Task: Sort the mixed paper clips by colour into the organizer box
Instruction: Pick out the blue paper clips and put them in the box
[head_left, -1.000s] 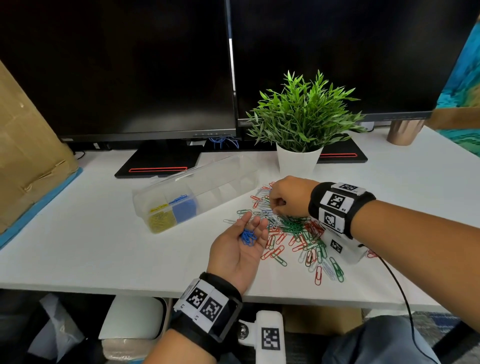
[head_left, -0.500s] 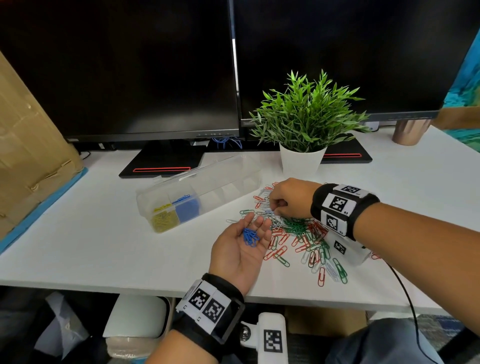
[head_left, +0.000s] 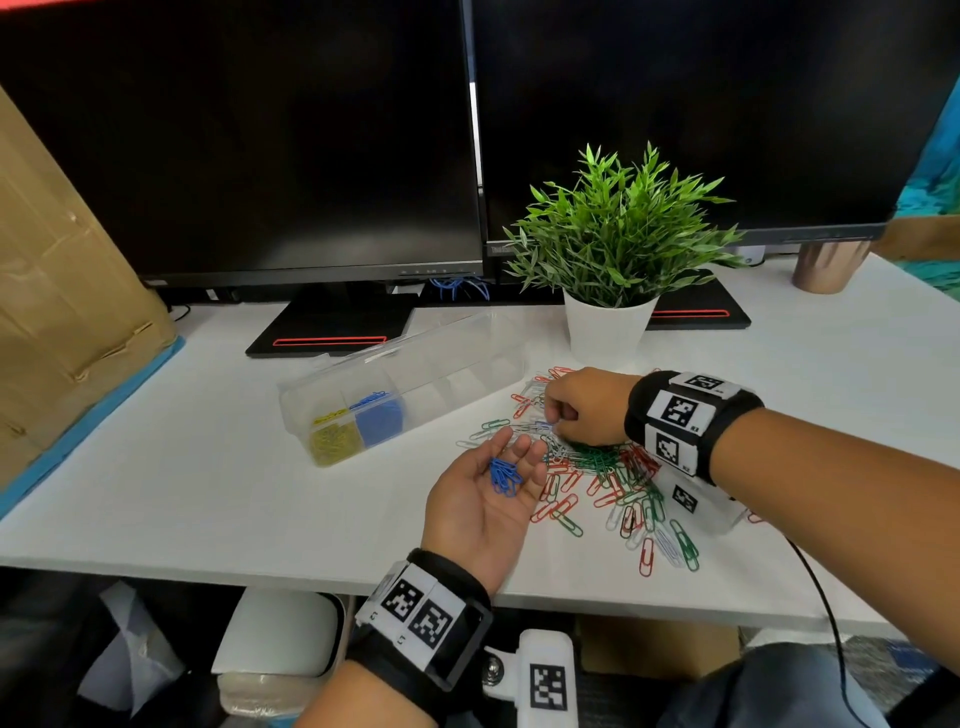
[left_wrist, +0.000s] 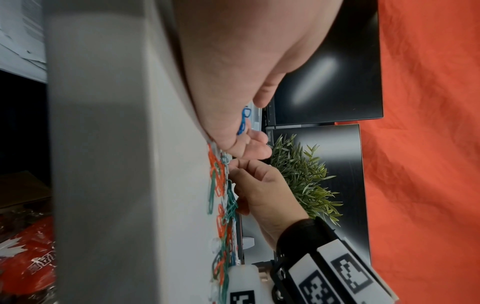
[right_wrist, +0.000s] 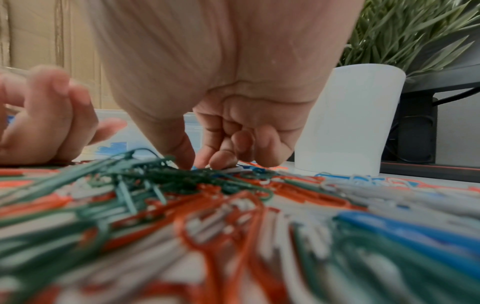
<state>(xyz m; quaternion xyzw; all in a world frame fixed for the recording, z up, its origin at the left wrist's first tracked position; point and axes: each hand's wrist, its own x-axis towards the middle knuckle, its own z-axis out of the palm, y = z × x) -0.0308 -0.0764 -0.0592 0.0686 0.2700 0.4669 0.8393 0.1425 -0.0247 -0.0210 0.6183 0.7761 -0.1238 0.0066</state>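
Note:
A mixed pile of red, green, white and blue paper clips (head_left: 602, 467) lies on the white desk. Left of it stands the clear organizer box (head_left: 467, 384), with yellow clips (head_left: 335, 444) and blue clips (head_left: 382, 421) in its two nearest compartments. My left hand (head_left: 514, 452) rests palm up beside the pile, fingers relaxed, with a few blue clips (head_left: 504, 475) lying in the palm (left_wrist: 244, 121). My right hand (head_left: 553, 418) is curled over the pile's far left edge. Its thumb and forefinger tips (right_wrist: 221, 162) pinch at a blue clip.
A white plant pot (head_left: 608, 327) stands just behind the pile, close to my right hand. Two dark monitors fill the back. A cardboard box (head_left: 62, 312) stands at the left, and a copper cup (head_left: 826, 270) at the far right. The desk's front edge runs under my left wrist.
Both hands stay almost where they were. Only the view has shifted slightly.

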